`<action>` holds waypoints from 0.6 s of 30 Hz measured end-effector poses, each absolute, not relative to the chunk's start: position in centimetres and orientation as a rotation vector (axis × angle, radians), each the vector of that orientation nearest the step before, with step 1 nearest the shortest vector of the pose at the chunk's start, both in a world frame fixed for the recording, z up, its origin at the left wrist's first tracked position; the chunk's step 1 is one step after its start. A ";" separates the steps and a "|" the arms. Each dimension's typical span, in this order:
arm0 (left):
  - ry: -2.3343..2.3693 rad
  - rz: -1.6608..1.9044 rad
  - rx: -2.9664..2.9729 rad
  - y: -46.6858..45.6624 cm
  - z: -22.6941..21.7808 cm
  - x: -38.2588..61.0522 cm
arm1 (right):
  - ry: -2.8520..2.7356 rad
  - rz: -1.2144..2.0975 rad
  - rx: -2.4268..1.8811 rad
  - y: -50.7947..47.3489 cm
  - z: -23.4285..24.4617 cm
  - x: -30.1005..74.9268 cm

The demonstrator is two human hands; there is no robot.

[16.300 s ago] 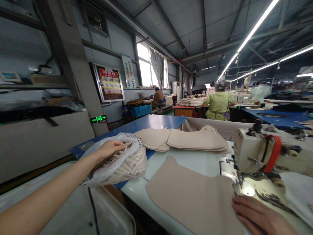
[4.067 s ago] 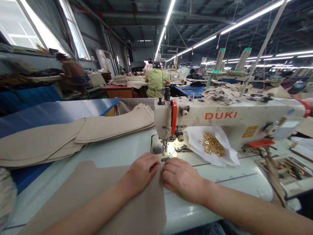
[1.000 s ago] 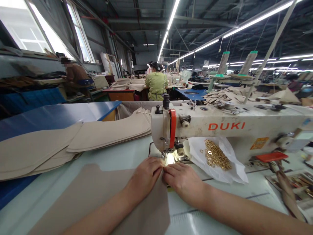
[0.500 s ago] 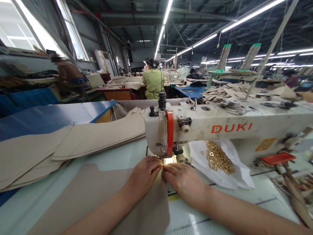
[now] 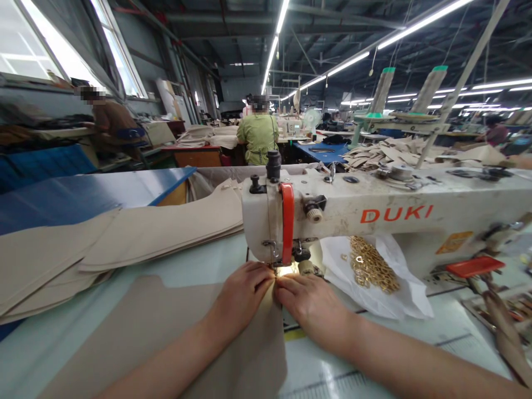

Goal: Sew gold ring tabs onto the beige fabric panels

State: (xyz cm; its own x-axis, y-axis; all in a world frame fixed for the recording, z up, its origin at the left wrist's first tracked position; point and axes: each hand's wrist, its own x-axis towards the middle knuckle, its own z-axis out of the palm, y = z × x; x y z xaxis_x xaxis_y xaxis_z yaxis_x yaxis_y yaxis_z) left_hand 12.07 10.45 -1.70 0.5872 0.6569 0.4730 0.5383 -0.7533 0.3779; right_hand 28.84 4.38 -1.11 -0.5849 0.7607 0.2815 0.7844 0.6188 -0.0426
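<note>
A large beige fabric panel lies on the table, its upper right edge under the needle area of a white sewing machine. My left hand presses on the panel beside the lit needle, fingers bent together at its edge. Close against it, my right hand has thumb and fingers pinched at the same edge. The fingertips nearly meet in front of the presser foot, and whatever small piece lies between them is hidden.
Stacked beige panels lie at left. Gold metal rings rest on a white plastic bag under the machine arm. A red tray sits at right, thread cones behind. A person in a green top works ahead.
Both hands stay at the needle with the same hold on the panel edge. The whole view has shifted slightly; the panel shows no clear movement.
</note>
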 end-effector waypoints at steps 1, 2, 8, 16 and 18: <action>1.017 0.882 2.614 10.4 -1.7 12.1 | -2.570 -0.131 -1.260 4.4 -1.1 28.8; 1.034 0.866 2.606 10.4 -1.7 12.1 | -2.566 -0.139 -1.262 4.5 -1.2 28.8; 1.058 0.866 2.617 10.3 -1.7 12.0 | -2.544 -0.149 -1.245 4.4 -1.5 28.9; 0.862 0.839 2.887 9.2 -1.9 10.9 | -2.568 -0.122 -1.085 3.3 -1.5 29.2; 0.838 0.785 2.957 9.0 -2.0 10.7 | -2.579 -0.118 -1.069 3.3 -1.6 29.3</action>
